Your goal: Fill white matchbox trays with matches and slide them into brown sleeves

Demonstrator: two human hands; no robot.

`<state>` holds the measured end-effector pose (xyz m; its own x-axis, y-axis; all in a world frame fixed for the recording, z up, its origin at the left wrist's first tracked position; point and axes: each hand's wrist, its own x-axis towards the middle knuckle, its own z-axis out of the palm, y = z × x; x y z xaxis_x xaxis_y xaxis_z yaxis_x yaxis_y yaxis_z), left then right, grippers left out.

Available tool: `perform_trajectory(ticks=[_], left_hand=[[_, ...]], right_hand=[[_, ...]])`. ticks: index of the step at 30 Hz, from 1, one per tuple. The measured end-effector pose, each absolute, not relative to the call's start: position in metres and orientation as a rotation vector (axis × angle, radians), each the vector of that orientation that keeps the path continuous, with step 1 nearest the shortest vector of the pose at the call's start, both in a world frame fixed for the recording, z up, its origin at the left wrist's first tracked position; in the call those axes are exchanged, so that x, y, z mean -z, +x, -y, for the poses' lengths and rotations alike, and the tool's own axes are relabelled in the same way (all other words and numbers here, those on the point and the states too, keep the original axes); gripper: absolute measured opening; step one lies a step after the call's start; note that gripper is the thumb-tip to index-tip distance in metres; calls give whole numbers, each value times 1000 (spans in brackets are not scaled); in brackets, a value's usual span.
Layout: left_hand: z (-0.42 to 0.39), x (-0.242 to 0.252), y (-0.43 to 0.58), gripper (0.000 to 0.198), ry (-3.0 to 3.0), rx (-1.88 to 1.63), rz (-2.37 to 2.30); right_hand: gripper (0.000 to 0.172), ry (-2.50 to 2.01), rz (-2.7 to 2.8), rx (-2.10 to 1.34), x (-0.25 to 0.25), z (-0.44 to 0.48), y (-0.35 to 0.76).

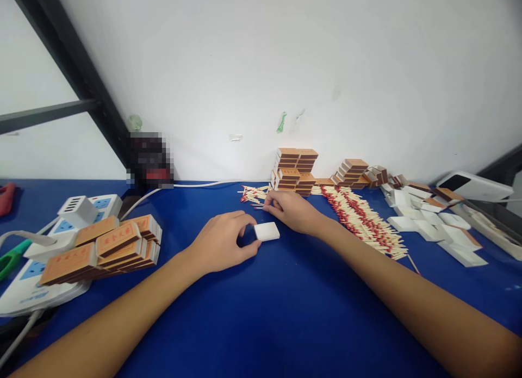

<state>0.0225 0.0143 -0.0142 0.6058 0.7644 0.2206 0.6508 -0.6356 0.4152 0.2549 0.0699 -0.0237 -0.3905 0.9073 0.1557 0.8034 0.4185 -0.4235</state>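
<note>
My left hand (224,241) grips a small white matchbox tray (267,231) at its left end, thumb and fingers on either side. The tray lies flat on the blue table; whether its hollow faces up or down I cannot tell. My right hand (294,210), beyond the tray and to its right, has its fingertips pinched on a match (258,206). Just behind those fingertips lies a small loose pile of matches (252,193). A long, thick band of red-tipped matches (365,223) stretches to the right of my right wrist.
Stacked matchboxes (296,163) stand against the wall, with a slanted stack (353,171) farther right. White trays (428,217) are heaped at the right, near a white device (475,186). Bundled matchboxes (118,242) rest by a power strip (36,285) at the left. A cable (204,185) follows the wall.
</note>
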Motion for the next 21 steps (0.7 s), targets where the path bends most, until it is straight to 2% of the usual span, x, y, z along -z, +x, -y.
perform_trajectory(ticks=[7, 16, 21], left_hand=[[-20, 18, 21, 25, 2538, -540, -1157], [-23, 16, 17, 26, 2561, -549, -1182], [-24, 16, 17, 25, 2564, -529, -1205]], right_hand=[[3, -1283, 2341, -406, 28, -76, 256], [11, -1339, 2347, -393, 30, -78, 252], [7, -1348, 2315, -375, 32, -78, 246]])
